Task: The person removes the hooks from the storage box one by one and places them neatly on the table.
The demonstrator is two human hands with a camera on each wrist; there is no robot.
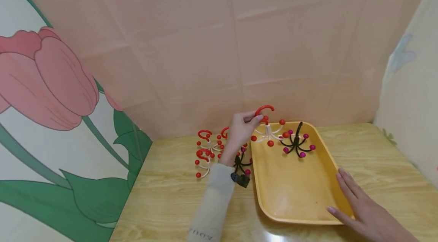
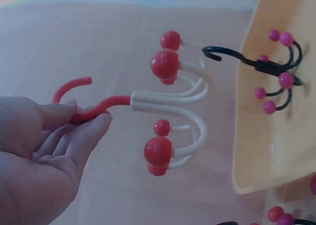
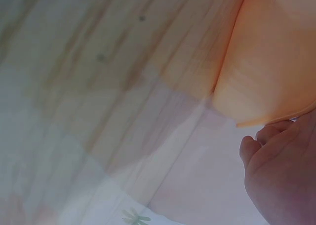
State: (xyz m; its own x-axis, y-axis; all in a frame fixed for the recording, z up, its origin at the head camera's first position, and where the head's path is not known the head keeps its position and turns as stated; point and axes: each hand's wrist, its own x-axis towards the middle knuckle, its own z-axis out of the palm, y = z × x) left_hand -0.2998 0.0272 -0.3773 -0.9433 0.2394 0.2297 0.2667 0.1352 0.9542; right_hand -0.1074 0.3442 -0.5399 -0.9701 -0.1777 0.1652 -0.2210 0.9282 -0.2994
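Note:
My left hand (image 1: 239,132) pinches the red hooked top of a white multi-arm hanging hook (image 1: 268,131) with red ball tips. In the left wrist view this hook (image 2: 168,101) hangs from thumb and fingers, its curved arms apart from the tray. It is over the back left of a yellow tray (image 1: 294,196). Inside the tray, near the back, stands a black hook (image 1: 296,142) with magenta ball tips. My right hand (image 1: 369,211) rests at the tray's front right rim, fingers fairly straight; its palm is hidden.
Left of the tray, several white hooks with red balls (image 1: 205,152) stand on the wooden table (image 1: 164,192), partly behind my left forearm. Another black hook (image 1: 238,162) is beside the tray's left wall. A pinkish cloth backdrop (image 1: 191,44) rises behind the table.

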